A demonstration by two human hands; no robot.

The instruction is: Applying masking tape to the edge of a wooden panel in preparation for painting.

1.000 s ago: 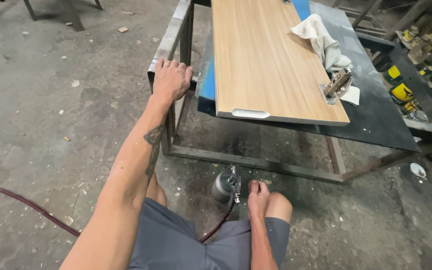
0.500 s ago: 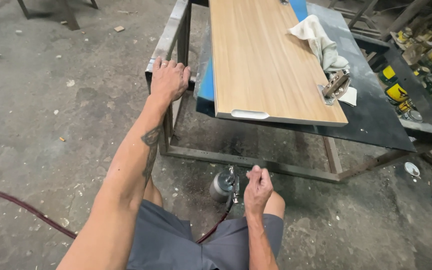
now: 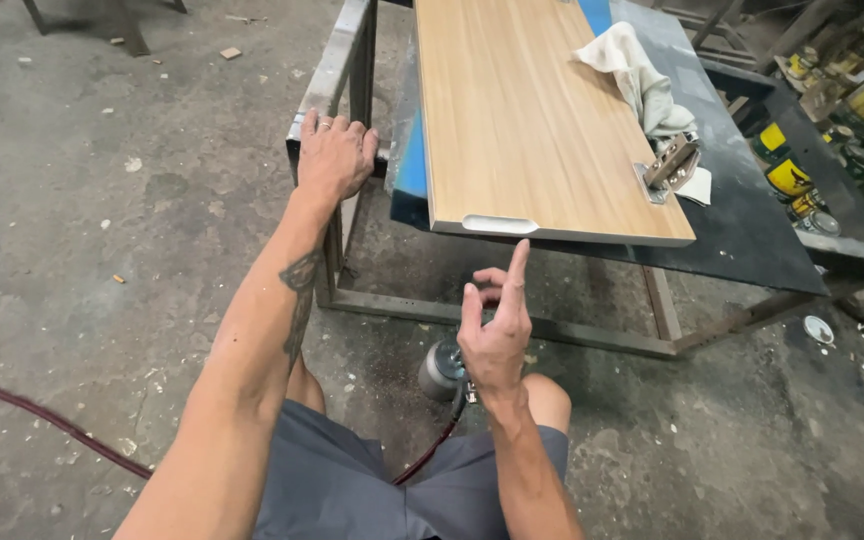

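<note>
- Left hand [image 3: 332, 155] grips the desk [image 3: 337, 70] frame, holding nothing else.
- Right hand [image 3: 497, 335] hangs open and empty, near the wooden panel [image 3: 522, 120] edge; it should approach the edge squarely.

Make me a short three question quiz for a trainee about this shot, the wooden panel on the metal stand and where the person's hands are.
1. True or false: the left hand grips the corner of the metal stand.
2. What lies on the far right part of the wooden panel? A) a white cloth B) a hammer C) a paint tin
3. Fill in: the right hand is raised with fingers spread and holds ____.

Key
1. True.
2. A, the white cloth, beside a metal hinge.
3. Nothing; the spray gun sits below it by the knee.
</note>
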